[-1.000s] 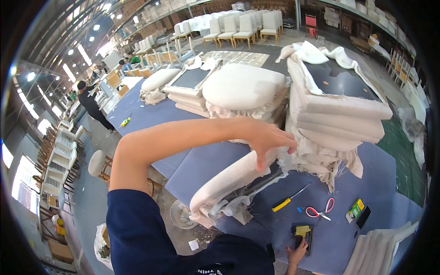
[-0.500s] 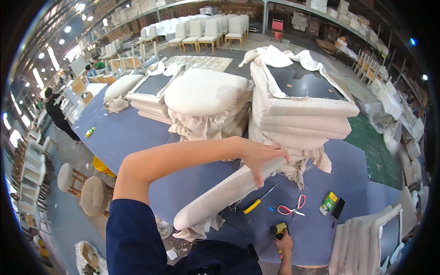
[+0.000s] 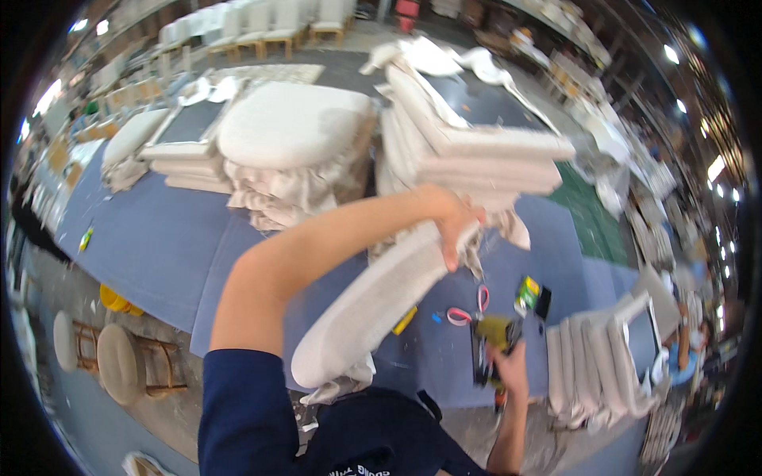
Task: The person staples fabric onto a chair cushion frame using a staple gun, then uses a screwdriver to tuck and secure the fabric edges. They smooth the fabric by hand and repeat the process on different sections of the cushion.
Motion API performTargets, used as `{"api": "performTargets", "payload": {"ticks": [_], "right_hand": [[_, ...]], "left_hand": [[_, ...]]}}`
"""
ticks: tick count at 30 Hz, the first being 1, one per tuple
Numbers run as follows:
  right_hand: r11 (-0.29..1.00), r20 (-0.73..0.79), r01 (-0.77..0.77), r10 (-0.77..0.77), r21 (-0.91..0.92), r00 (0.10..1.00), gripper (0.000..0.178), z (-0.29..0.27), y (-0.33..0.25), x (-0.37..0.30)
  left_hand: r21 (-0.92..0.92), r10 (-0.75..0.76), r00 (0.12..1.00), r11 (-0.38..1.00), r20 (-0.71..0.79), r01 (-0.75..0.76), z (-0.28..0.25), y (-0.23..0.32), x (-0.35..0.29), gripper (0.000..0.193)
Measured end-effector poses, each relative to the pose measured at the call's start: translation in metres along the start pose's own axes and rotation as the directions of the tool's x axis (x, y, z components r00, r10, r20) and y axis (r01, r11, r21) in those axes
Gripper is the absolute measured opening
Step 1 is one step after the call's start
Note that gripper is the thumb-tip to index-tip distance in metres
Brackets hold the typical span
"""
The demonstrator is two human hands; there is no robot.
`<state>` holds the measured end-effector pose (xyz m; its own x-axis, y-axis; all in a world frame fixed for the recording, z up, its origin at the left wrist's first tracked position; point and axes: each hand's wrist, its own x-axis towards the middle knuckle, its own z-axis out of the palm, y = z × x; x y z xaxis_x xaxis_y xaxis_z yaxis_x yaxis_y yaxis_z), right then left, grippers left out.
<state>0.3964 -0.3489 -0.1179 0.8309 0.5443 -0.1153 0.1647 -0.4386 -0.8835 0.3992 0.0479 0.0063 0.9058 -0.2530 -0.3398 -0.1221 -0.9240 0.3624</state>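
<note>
My left hand (image 3: pixel 456 224) grips the far upper end of a beige upholstered seat cushion (image 3: pixel 369 308), which stands tilted on its edge with loose fabric hanging under its near end. My thumb lies over its side; the fingertips behind are partly hidden. My right hand (image 3: pixel 509 366) is wrapped round a yellow-and-black staple gun (image 3: pixel 498 332), held above the table right of the cushion. Just beyond the gun are the pink handles of scissors (image 3: pixel 459 316), their blades hidden by it. A screwdriver's yellow handle (image 3: pixel 406 320) shows beside the cushion.
On the blue-covered table (image 3: pixel 175 238) stand a tall cushion stack (image 3: pixel 484 163) and a rounded cushion pile (image 3: pixel 294 127). A green-and-yellow box (image 3: pixel 526 293) lies beside a black object (image 3: pixel 544 302). More cushions (image 3: pixel 591 357) lean at the right. Stools (image 3: pixel 123 363) stand at the left.
My right hand has raised the staple gun from the table's near edge toward the scissors. The cushion has tilted, showing more of its broad face, with my left hand still on it. The view has shifted.
</note>
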Motion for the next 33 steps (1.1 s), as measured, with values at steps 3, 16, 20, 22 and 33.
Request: {"api": "performTargets", "payload": {"ticks": [3, 16, 20, 22, 33], "right_hand": [[0.991, -0.064, 0.13, -0.129, 0.024, 0.99, 0.052, -0.006, -0.066, 0.011], [0.957, -0.036, 0.121, -0.135, -0.263, 0.99, 0.07, 0.006, -0.175, 0.033], [0.95, -0.003, 0.121, -0.127, -0.289, 0.992, 0.07, 0.01, -0.176, 0.039], [0.939, 0.001, 0.105, -0.11, -0.329, 0.994, 0.069, 0.019, -0.191, 0.037], [0.882, 0.284, 0.24, -0.128, -0.405, 0.95, 0.049, 0.003, -0.219, 0.039]], "left_hand": [[-0.085, -0.001, 1.0, 0.996, -0.001, 0.001, 0.005, 0.003, -0.01, 0.133], [-0.168, 0.054, 0.992, 0.983, -0.115, -0.073, 0.01, 0.024, -0.032, 0.123], [-0.204, 0.028, 0.992, 0.978, -0.121, -0.052, 0.012, 0.022, -0.037, 0.124], [-0.171, 0.073, 0.984, 0.98, -0.164, -0.101, 0.016, 0.014, -0.036, 0.126], [-0.178, 0.136, 0.972, 0.969, -0.19, -0.17, 0.025, 0.022, -0.023, 0.138]]}}
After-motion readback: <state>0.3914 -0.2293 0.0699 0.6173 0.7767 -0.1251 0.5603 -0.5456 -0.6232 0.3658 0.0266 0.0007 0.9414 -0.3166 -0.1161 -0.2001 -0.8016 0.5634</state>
